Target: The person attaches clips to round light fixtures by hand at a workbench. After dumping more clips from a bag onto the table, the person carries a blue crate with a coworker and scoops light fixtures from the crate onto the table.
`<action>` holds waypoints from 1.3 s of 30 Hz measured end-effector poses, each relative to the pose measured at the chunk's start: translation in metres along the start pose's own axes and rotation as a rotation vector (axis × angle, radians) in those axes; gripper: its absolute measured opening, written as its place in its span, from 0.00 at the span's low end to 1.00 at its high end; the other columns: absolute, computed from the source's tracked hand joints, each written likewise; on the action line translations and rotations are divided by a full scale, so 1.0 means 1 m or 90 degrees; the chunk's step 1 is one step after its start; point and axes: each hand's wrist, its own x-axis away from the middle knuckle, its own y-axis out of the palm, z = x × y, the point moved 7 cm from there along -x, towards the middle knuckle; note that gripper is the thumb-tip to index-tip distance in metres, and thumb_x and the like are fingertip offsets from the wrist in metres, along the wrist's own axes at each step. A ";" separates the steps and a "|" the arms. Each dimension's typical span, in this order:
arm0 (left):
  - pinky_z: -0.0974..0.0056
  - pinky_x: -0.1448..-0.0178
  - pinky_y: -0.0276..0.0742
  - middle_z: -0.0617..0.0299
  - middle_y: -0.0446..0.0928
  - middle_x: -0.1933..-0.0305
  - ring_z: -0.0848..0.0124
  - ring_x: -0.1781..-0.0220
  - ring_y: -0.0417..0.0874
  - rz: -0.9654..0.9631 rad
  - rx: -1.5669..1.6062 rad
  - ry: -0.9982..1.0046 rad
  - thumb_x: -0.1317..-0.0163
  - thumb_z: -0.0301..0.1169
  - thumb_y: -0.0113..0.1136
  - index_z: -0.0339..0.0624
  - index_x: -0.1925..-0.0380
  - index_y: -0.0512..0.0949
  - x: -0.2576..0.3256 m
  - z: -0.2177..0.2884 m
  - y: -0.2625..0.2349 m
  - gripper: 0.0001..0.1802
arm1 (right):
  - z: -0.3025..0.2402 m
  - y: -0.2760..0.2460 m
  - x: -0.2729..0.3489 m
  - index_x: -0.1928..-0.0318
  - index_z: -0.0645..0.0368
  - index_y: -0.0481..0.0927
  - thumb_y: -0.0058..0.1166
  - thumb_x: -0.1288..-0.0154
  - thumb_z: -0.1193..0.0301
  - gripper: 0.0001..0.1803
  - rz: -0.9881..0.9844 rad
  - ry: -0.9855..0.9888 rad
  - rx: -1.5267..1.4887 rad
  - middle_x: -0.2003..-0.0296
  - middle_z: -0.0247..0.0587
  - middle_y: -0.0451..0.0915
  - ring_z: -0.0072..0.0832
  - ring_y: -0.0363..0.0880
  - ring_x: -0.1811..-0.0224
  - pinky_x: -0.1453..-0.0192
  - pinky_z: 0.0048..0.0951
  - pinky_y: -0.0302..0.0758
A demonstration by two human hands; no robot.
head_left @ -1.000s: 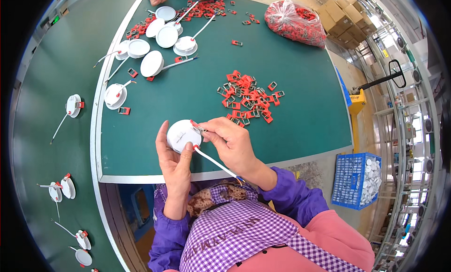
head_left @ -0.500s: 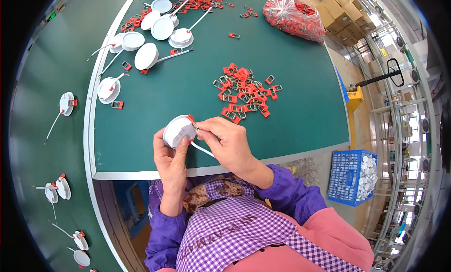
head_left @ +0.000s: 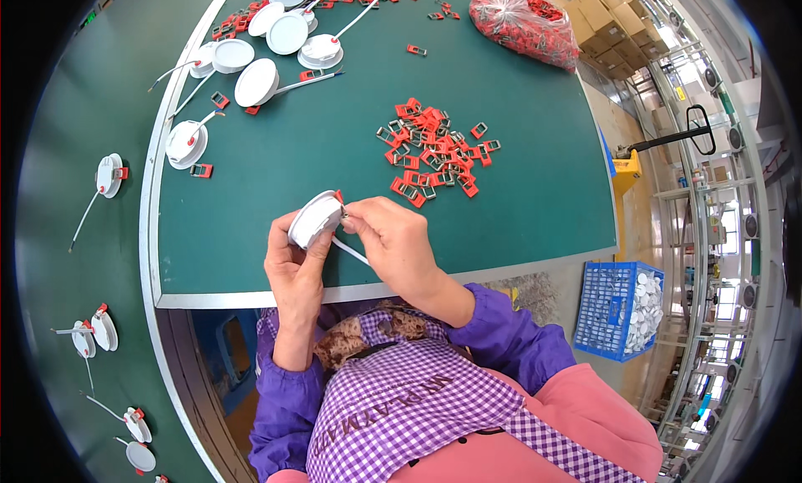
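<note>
White disc [head_left: 314,221] over green table [head_left: 238,224]; left hand [head_left: 292,263] grips rim, right hand [head_left: 396,242] pinches red clip [head_left: 338,197] at its side. Likely light, stiff, smooth; hold by rim, not cable [head_left: 349,251].

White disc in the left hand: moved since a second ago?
Yes. Against the table's front edge, the white disc has tilted, its cable side turning toward the right hand.

Green table [head_left: 535,174] (pale-edged), red clips [head_left: 431,157], white discs [head_left: 256,83]
</note>
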 end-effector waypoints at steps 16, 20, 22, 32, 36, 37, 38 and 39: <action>0.69 0.45 0.71 0.62 0.75 0.54 0.76 0.51 0.75 0.012 0.062 -0.023 0.37 0.22 0.58 0.38 0.53 0.69 -0.004 -0.007 -0.002 0.14 | -0.013 0.006 -0.005 0.59 0.67 0.78 0.54 0.41 0.81 0.09 0.008 -0.078 0.115 0.64 0.49 0.80 0.42 0.82 0.66 0.65 0.34 0.79; 0.69 0.45 0.71 0.61 0.75 0.54 0.76 0.51 0.75 0.006 0.067 -0.018 0.36 0.23 0.58 0.38 0.52 0.68 -0.005 -0.004 0.000 0.14 | -0.011 0.003 -0.006 0.57 0.67 0.78 0.53 0.41 0.81 0.10 0.059 -0.098 0.092 0.64 0.50 0.80 0.42 0.82 0.65 0.63 0.35 0.79; 0.68 0.45 0.71 0.61 0.75 0.53 0.75 0.50 0.75 0.022 0.086 -0.032 0.36 0.23 0.58 0.38 0.52 0.68 -0.006 -0.004 -0.001 0.14 | -0.010 0.004 -0.008 0.58 0.67 0.78 0.53 0.41 0.80 0.10 0.060 -0.095 0.087 0.64 0.50 0.80 0.41 0.82 0.65 0.63 0.34 0.79; 0.69 0.46 0.72 0.61 0.76 0.54 0.75 0.52 0.76 0.020 0.082 -0.032 0.36 0.24 0.58 0.38 0.53 0.68 -0.012 -0.006 -0.003 0.13 | -0.002 0.008 -0.014 0.61 0.67 0.80 0.55 0.39 0.78 0.07 0.022 0.003 -0.020 0.67 0.48 0.81 0.39 0.81 0.69 0.66 0.30 0.76; 0.69 0.47 0.73 0.61 0.76 0.55 0.76 0.53 0.77 0.028 0.080 -0.040 0.37 0.24 0.59 0.38 0.54 0.69 -0.012 -0.007 -0.006 0.13 | 0.003 0.012 -0.015 0.61 0.67 0.80 0.55 0.40 0.78 0.07 0.030 0.025 -0.034 0.68 0.48 0.81 0.39 0.81 0.70 0.66 0.31 0.76; 0.70 0.47 0.73 0.62 0.77 0.56 0.76 0.53 0.77 0.026 0.086 -0.038 0.38 0.23 0.60 0.39 0.55 0.69 -0.013 -0.008 -0.007 0.13 | 0.002 0.013 -0.016 0.62 0.67 0.80 0.55 0.40 0.78 0.06 0.023 0.040 -0.038 0.68 0.48 0.81 0.39 0.81 0.70 0.67 0.31 0.76; 0.70 0.47 0.73 0.62 0.77 0.56 0.76 0.53 0.77 0.027 0.086 -0.038 0.38 0.23 0.60 0.39 0.55 0.69 -0.015 -0.008 -0.008 0.13 | 0.003 0.015 -0.017 0.62 0.67 0.80 0.55 0.40 0.78 0.06 0.017 0.054 -0.043 0.68 0.48 0.81 0.39 0.80 0.71 0.67 0.32 0.76; 0.70 0.47 0.73 0.62 0.77 0.56 0.76 0.53 0.77 0.016 0.087 -0.040 0.38 0.23 0.60 0.39 0.55 0.69 -0.016 -0.007 -0.008 0.13 | 0.004 0.015 -0.016 0.62 0.67 0.80 0.55 0.40 0.78 0.06 0.017 0.055 -0.042 0.68 0.48 0.81 0.39 0.80 0.71 0.67 0.32 0.76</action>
